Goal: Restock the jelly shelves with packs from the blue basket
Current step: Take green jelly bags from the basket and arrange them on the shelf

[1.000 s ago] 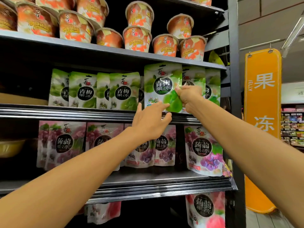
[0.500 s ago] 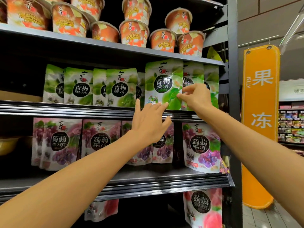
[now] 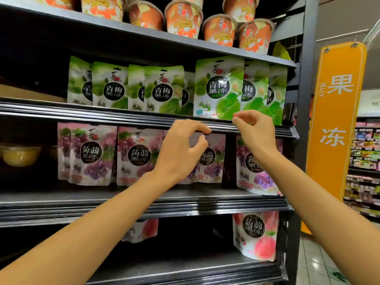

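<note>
Both empty, fingers loosely curled: left hand (image 3: 181, 150) and right hand (image 3: 256, 133) sit just below the front green jelly pack (image 3: 219, 89), which stands on the shelf (image 3: 123, 116) above my knuckles. It looks light and floppy with slick film, so I'd pinch its side seams. No blue basket in view.

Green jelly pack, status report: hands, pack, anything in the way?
Left hand and right hand loosely curled, empty. Green jelly pack upright at shelf front. Nothing blocking.
</note>
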Available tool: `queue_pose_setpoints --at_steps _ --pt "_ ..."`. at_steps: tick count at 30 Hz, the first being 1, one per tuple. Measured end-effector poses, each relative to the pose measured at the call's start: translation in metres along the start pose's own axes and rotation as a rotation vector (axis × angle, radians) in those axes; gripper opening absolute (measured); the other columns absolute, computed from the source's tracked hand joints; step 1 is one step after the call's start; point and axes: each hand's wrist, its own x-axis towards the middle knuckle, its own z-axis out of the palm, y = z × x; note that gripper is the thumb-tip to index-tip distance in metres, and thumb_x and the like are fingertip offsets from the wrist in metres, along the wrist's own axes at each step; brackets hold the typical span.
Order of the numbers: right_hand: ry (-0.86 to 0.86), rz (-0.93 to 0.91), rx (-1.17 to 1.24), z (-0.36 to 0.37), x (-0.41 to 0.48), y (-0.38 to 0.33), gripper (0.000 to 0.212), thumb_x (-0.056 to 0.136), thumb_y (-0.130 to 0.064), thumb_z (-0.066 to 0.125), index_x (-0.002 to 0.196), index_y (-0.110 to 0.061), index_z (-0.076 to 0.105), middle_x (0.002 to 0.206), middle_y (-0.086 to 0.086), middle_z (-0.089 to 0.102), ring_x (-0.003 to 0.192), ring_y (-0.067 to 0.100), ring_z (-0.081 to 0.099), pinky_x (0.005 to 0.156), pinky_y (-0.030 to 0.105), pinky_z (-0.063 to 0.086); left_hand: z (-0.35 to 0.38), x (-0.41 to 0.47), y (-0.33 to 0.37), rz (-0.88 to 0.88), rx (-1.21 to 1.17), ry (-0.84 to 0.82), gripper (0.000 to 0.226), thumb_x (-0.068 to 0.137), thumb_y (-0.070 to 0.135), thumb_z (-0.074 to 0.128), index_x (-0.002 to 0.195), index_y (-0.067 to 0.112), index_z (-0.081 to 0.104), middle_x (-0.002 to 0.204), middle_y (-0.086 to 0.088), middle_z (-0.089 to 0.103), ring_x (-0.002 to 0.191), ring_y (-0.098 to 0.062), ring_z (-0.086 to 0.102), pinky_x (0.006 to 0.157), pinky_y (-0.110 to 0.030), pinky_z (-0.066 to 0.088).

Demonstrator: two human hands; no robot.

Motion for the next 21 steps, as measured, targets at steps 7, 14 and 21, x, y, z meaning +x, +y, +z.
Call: queue_pose_setpoints --at_steps 7,14,21 --pt "-0.157 0.166 0.178 0.019 -0.147 0.001 0.012 0.086 -0.013 0.07 0.085 -0.024 0.074 0.073 -0.015 0.07 0.062 -0.007 0.058 0.053 0.011 0.044 -0.046 -0.132 -0.02 -0.349 -0.236 -0.004 0.025 0.095 0.01 0.054 0.089 0.028 0.07 0.092 0.016 0.069 0.091 -0.006 0.062 0.08 -0.014 0.048" --pt "-0.522 0.557 0.151 0.038 -0.373 0.038 0.016 0.088 -0.009 0.068 0.085 -0.024 0.072 0.066 -0.017 0.069 0.059 -0.004 0.059 0.055 0.013 0.047 -0.077 -0.351 -0.058 -0.787 -0.297 -0.213 0.029 0.096 0.008 0.053 0.086 0.029 0.07 0.086 0.019 0.071 0.085 -0.001 0.065 0.076 -0.017 0.051" --pt "-0.776 1.07 0.005 0.047 -0.604 0.109 0.017 0.09 -0.005 0.066 0.077 -0.015 0.071 0.071 0.007 0.067 0.066 0.015 0.059 0.062 0.025 0.049 -0.092 -0.589 -0.068 -1.502 -0.339 -0.276 0.02 0.097 -0.001 0.051 0.094 0.003 0.07 0.09 -0.011 0.068 0.076 -0.019 0.059 0.069 -0.024 0.05"
